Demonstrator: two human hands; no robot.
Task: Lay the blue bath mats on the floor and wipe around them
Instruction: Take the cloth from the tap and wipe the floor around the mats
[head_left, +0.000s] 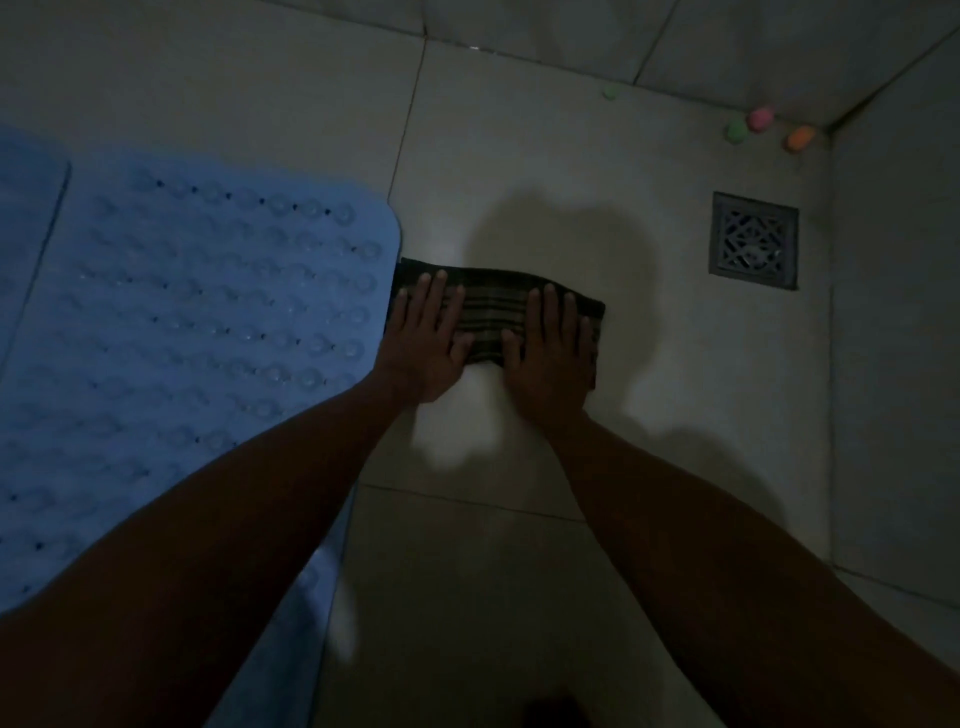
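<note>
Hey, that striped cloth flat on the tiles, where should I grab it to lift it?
Probably pinch the striped cloth at its right short end, coming from the drain side. It lies folded flat, and its left end abuts the blue mat, leaving less room there. Both the left hand and right hand press on it flat.

Bumpy plastic mat (197, 322), woven cloth (493, 322), glossy tile floor (519, 156)

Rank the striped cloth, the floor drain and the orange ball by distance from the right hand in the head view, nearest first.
From the right hand:
1. Striped cloth, directly under its flat fingers, touching.
2. Floor drain, further out on the right, on the tile.
3. Orange ball, farthest, in the far right corner by the wall.
</note>
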